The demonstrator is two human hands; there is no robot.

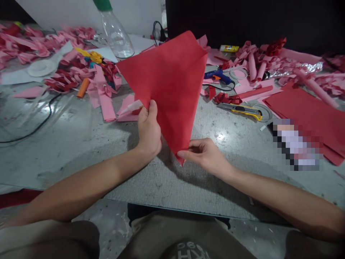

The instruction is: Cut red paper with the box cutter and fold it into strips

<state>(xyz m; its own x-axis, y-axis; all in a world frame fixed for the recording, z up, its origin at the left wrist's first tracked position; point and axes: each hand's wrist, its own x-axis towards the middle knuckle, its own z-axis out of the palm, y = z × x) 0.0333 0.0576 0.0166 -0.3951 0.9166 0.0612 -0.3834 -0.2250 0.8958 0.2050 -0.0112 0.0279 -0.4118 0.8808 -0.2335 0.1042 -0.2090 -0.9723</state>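
Observation:
A sheet of red paper [172,82], curled into a cone-like shape, is held up over the table with its narrow point down. Along its left edge my left hand [150,129] grips it, thumb on the front and the other fingers hidden behind. Near the bottom tip my right hand [206,156] pinches the paper between thumb and fingers. Right of the paper lie a yellow utility knife [242,110] and a blue glue gun [219,76]. A small white-tipped object [134,106] lies beside my left hand, partly hidden by it.
A clear bottle [115,34] with a green top stands behind. Pink paper scraps [78,70] crowd the left and back. Red sheets [307,111] and a pixelated phone-like object [296,144] lie at the right. A black cable [40,131] crosses the left. A glue stick [229,48] lies at the back.

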